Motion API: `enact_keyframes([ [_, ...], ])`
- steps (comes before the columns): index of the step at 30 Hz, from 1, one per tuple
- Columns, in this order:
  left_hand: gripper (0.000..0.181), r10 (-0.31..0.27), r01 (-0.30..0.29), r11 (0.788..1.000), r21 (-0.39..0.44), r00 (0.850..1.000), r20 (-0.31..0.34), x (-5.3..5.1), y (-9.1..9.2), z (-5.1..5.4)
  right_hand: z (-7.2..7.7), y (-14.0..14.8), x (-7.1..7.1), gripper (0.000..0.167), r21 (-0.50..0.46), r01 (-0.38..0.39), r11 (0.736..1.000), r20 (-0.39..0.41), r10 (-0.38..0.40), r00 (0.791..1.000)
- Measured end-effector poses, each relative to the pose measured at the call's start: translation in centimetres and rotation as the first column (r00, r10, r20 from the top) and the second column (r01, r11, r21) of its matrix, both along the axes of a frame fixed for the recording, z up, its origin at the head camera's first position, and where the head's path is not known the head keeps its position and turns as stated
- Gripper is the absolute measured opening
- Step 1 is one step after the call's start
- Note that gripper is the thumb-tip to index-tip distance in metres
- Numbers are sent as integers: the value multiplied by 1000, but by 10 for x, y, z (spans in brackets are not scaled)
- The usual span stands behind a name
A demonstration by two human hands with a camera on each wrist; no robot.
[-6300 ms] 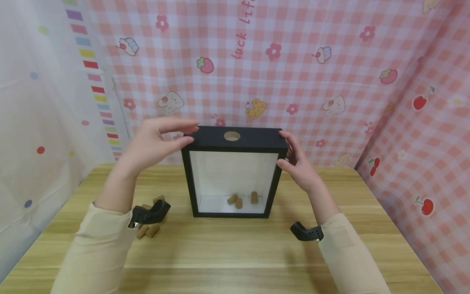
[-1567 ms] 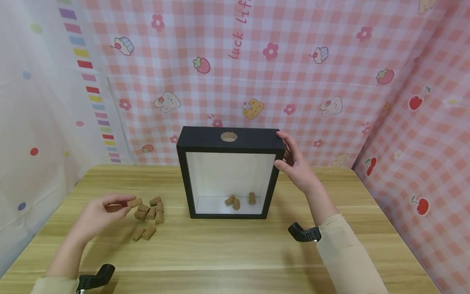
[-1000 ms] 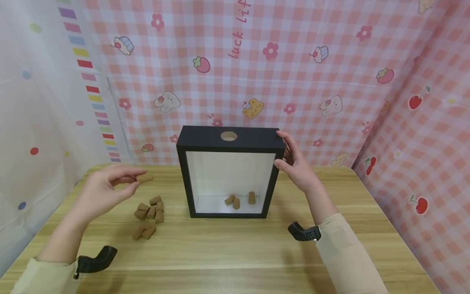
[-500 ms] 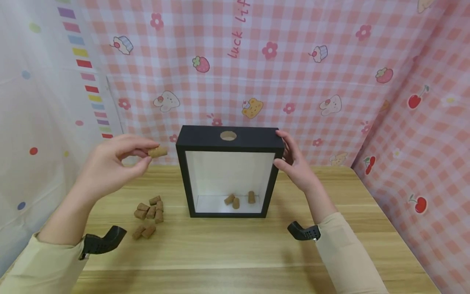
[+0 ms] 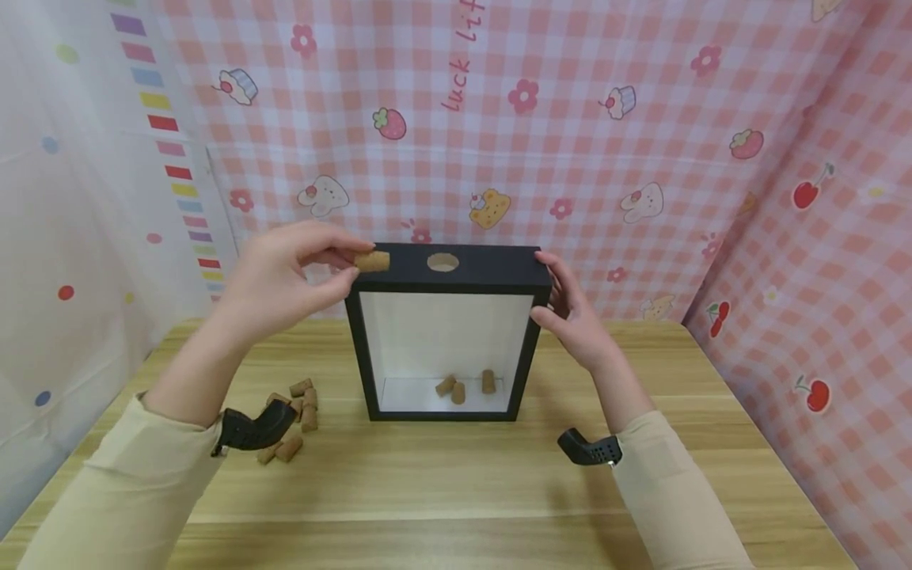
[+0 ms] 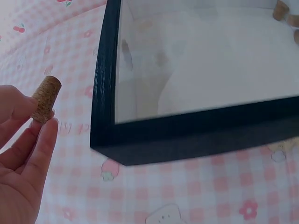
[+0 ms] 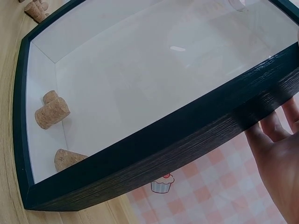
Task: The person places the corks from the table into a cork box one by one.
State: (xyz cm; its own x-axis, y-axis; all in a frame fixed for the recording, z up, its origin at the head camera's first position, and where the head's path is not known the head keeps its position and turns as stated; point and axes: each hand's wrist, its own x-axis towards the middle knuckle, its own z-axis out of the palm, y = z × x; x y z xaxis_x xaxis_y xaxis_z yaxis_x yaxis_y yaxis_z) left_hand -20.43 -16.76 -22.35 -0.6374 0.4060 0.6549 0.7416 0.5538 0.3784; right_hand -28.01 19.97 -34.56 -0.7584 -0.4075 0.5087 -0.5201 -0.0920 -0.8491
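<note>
My left hand (image 5: pixel 281 273) pinches a cork (image 5: pixel 373 261) between thumb and fingers, at the top left corner of a black shadow box frame (image 5: pixel 492 267). In the left wrist view the cork (image 6: pixel 47 99) sticks out past the fingertips, apart from the frame's side. The frame stands upright, with a round hole (image 5: pixel 443 262) in its top and a clear front. Three corks, one of them this cork (image 5: pixel 488 381), lie inside on its white floor. My right hand (image 5: pixel 579 317) holds the frame's upper right corner, thumb at the front edge; some fingertips are hidden behind it.
Several loose corks (image 5: pixel 289 448) lie in a pile on the wooden table (image 5: pixel 427 491), left of the frame and partly behind the left wrist's black camera mount (image 5: pixel 252 431). A pink checked curtain (image 5: pixel 427 158) hangs close behind the frame.
The left hand left the frame's corner, took a cork from the pile, and carried it up and right to the frame's top left. The right hand stays on the frame.
</note>
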Motion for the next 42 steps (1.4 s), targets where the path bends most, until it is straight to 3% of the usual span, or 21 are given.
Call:
enact_keyframes([
  [12,23,1,-1,1000,7,996,87,-24,36,1,-1,0,0,66,1,3,1000,2,-3,1000],
  [21,26,3,-7,999,36,995,99,-39,57,-5,-1,0,0,67,6,9,1000,10,-9,1000],
  [25,26,17,-16,1000,-10,996,92,-45,61,-7,0,0,0,67,3,7,1000,11,-7,1000],
  [31,28,21,-14,996,-85,997,78,-47,65,-8,0,0,0,66,-11,-9,1000,2,9,1000],
  [42,32,-15,18,998,-58,999,43,-44,62,-10,-3,1,-2,63,-18,-28,999,-6,28,1000],
])
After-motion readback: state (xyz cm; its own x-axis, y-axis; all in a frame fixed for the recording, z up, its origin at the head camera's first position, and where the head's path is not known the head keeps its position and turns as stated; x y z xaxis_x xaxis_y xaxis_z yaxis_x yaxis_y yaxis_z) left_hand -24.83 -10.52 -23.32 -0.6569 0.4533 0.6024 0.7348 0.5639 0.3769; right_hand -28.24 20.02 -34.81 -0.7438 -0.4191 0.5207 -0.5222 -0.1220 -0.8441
